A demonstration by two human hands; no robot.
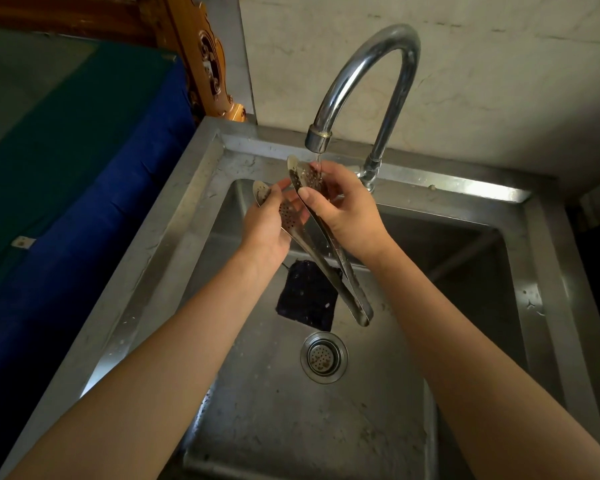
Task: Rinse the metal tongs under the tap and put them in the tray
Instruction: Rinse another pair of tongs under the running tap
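The left grip (267, 230) and right grip (347, 213) are each pinching one arm of the metal tongs (329, 275), spreading them, seemingly so the tap (371, 74) is rinsing inside.

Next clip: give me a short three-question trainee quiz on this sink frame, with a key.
1. True or false: water is running from the tap onto the tongs.
2. Which hand holds the tong arm under the stream? A left, B right, C neither.
3. What lies in the sink just beyond the drain, toward the tap?
Key: 1 true. 2 B: the right hand pinches that arm; the left hand grips the other. 3 a dark cloth.
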